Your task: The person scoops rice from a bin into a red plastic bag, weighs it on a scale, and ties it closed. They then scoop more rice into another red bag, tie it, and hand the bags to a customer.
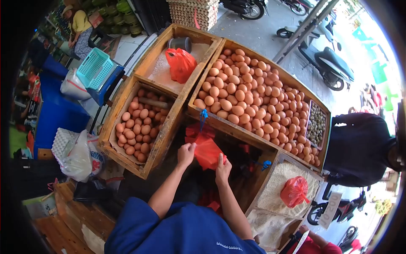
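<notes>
Right up close, the blue shirt [182, 230] filled the bottom of the view, bare forearms reaching out ahead. And there was the grip: the left hand [186, 155] pinched the left side of a red plastic bag [207, 152], while the right hand [223, 170] was closed on its right corner. The bag was spread between the two, above the dark gap among the wooden bins.

Off to the left sat the smaller egg bin [108, 142], brown eggs [136, 130] heaped inside and a rod [154, 103] lying across them. Over on the right, a pale, grainy fill [275, 180] carried a second red bag [294, 191], full and rounded. Just ahead, a blue string [204, 114] was knotted at the edge of the large egg bin [249, 133] — what a load that was, brown eggs [253, 93] piled from end to end, with a tray of small speckled eggs [316, 125] at its right side! Beside it on the left, another compartment held a crumpled red bag [181, 64] and a dark cup [179, 44].

Further out, a turquoise basket [95, 67] stood at the left and a person in black [359, 148] at the right. Beyond the bins rose stacked egg trays [194, 12], a parked scooter [327, 63] and, far left, a seated person in a yellow top [80, 23] near green gas cylinders [122, 19].
</notes>
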Demonstrator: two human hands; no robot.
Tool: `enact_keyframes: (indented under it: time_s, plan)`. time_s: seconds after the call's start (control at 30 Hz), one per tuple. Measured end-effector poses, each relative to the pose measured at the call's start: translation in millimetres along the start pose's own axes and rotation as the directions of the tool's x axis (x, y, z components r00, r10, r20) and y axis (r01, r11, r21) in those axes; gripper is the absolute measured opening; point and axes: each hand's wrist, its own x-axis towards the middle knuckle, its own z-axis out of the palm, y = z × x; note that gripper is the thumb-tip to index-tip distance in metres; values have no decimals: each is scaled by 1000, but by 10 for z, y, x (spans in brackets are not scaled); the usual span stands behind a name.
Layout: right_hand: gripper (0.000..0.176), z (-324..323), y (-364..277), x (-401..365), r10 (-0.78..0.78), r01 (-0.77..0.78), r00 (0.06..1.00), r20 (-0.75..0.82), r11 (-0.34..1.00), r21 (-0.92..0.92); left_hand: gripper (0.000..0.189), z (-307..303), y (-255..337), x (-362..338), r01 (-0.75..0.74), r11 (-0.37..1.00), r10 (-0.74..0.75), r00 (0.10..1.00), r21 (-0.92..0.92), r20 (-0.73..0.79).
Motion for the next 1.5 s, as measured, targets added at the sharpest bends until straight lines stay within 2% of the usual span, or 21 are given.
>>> enact_keyframes:
  time_s: [0.07,0.1,0.13,0.2,0.23,0.27,0.3,0.33,0.43,0.47,0.53,0.73,0.8,1.07,1.1,1.17,1.2,1.23,1.3,1.37,1.5]
  plan:
    - [16,-75,13,27,42,-59,996,85,975,212,45,28,-50,71,75,985,-105,976,-156,-189]
    - [16,-119,-42,13,111,-182,967,231,931,316,36,28,-40,89,275,717,-326,945,-641,41]
    - [16,-156,-107,-4,154,-312,912,381,863,397,31,-33,14,82,434,465,-450,867,-772,216]
    - [22,-376,38,104,127,-317,891,435,861,398,29,-48,-194,139,530,82,-306,819,-844,485]
    - [26,-507,71,130,123,-101,973,195,988,-118,29,-35,-239,148,532,87,-305,819,-843,485]
    - [31,-561,122,160,-24,12,1000,-11,773,-635,25,-31,-284,164,596,59,-218,790,-801,572]
    - [35,-475,25,78,-315,28,926,-210,611,-792,23,-48,-315,174,659,40,-130,748,-751,650]
    - [30,-453,-122,50,-465,195,865,-188,657,-729,23,-79,-169,128,661,48,-131,747,-749,651]
    - [30,-254,-444,-149,-288,321,942,172,922,-215,28,182,58,-35,390,534,-135,915,-750,380]
    - [32,-160,-411,-169,-233,295,940,249,921,-255,33,377,-3,-52,182,831,-129,982,-525,137]
    - [33,13,-602,-307,-317,473,880,354,661,-583,38,406,194,-198,-55,959,69,997,-280,41]
    - [38,-117,-44,-465,-161,305,951,264,621,-722,53,499,450,542,221,944,-233,972,245,22]
    - [39,-238,-53,-652,-118,294,952,283,621,-727,59,711,208,908,251,913,-335,911,321,242]
    - [21,-1017,-435,-1989,-350,363,932,94,896,-255,63,828,117,880,163,887,-217,973,431,79]
    - [25,-1223,-321,-2174,-302,309,951,70,943,-127,65,581,418,521,-33,958,-52,958,286,283]
    - [40,-1532,-498,-2687,-59,60,998,-11,967,248,67,356,805,-258,206,926,70,728,-316,682]
    - [45,-1726,-360,-2878,5,13,999,-45,921,390,75,411,603,-502,460,683,397,418,-568,817]
    - [45,-1925,-153,-3042,-40,72,996,-84,901,427,84,190,840,-914,628,681,371,148,-376,917]
    - [47,-2300,163,-3349,-130,174,983,-128,880,442,90,-106,1110,-1716,656,637,526,14,-404,851]
    - [51,-2599,324,-3641,-247,272,962,-113,866,420,87,-179,1230,-2420,702,490,630,126,-517,767]
    - [50,-3117,635,-4094,-273,249,962,-9,862,442,54,-456,1497,-3262,488,728,524,56,-481,850]
